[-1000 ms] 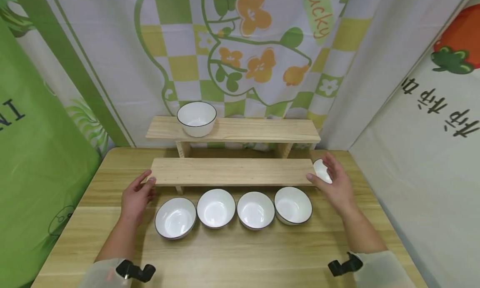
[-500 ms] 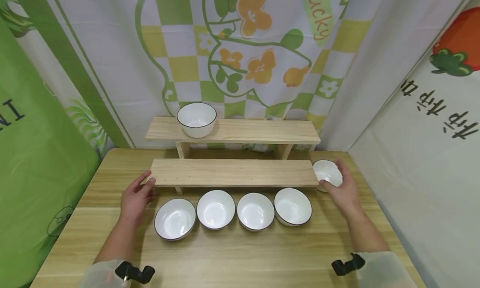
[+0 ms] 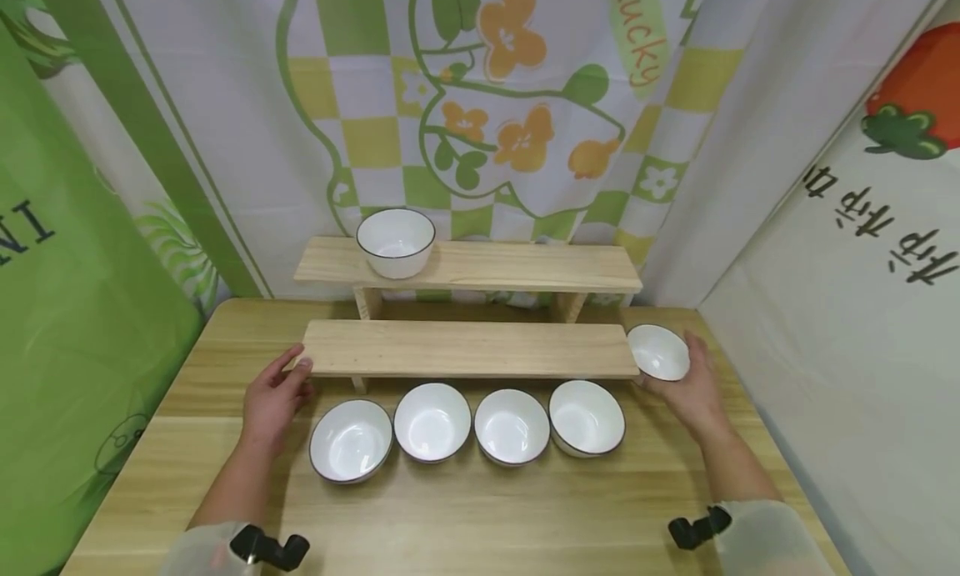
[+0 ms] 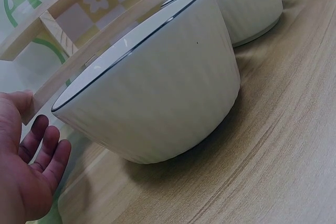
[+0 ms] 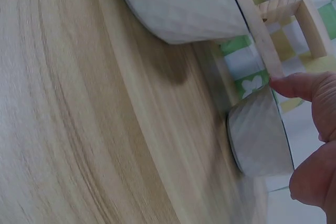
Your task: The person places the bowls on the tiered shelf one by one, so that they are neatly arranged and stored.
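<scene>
A two-tier wooden shelf [image 3: 468, 348] stands on the table. My left hand [image 3: 272, 401] is at the left end of its lower board, index finger and thumb touching that end; the other fingers hang loosely bent in the left wrist view. At the right end, my right hand [image 3: 693, 391] lies around the front and right of a white dark-rimmed bowl [image 3: 658, 353]. The right wrist view has one fingertip [image 5: 281, 83] at the board's end and another overlapping this bowl's rim. Nearest the left hand is the leftmost front bowl [image 3: 351, 441].
More white bowls [image 3: 432, 422] form a row in front of the shelf, ending with a bowl [image 3: 587, 418] near the right hand. Another bowl [image 3: 396, 242] sits on the upper board [image 3: 525, 265], towards its left. Printed curtains [image 3: 517, 101] hang close behind the table.
My right hand has moved right and slightly toward me, from the lower board's end to the bowl beside it, uncovering that bowl. The left hand and bowls keep their places.
</scene>
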A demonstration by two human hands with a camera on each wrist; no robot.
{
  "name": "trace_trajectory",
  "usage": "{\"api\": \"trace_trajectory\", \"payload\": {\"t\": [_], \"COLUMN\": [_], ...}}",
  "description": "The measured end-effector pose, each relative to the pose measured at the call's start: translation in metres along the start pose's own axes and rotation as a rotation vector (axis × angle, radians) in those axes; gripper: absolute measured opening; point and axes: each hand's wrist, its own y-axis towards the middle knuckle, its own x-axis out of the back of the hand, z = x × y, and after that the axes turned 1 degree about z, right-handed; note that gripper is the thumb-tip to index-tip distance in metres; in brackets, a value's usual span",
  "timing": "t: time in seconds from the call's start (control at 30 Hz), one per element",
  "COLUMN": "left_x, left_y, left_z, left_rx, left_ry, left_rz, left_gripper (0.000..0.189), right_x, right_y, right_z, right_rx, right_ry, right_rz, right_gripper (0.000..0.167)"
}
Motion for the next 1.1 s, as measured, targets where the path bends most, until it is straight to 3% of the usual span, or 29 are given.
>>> {"api": "trace_trajectory", "payload": {"t": [0.4, 0.73, 1.1], "left_x": [0.003, 0.003, 0.004], "left_y": [0.013, 0.0, 0.012], "left_z": [0.009, 0.003, 0.012], "left_rx": [-0.003, 0.017, 0.011], "left_ry": [-0.024, -0.022, -0.02], "left_rz": [-0.004, 0.0, -0.002], "left_gripper": [0.057, 0.058, 0.058], "right_x": [-0.006, -0.014, -0.014], "right_y": [0.013, 0.018, 0.02], "right_z": [-0.019, -0.031, -0.036], "right_rx": [-0.021, -0.07, -0.148], "right_ry": [0.051, 0.118, 0.114], "right_rz": [0.081, 0.089, -0.009], "right_gripper": [0.137, 0.136, 0.132]}}
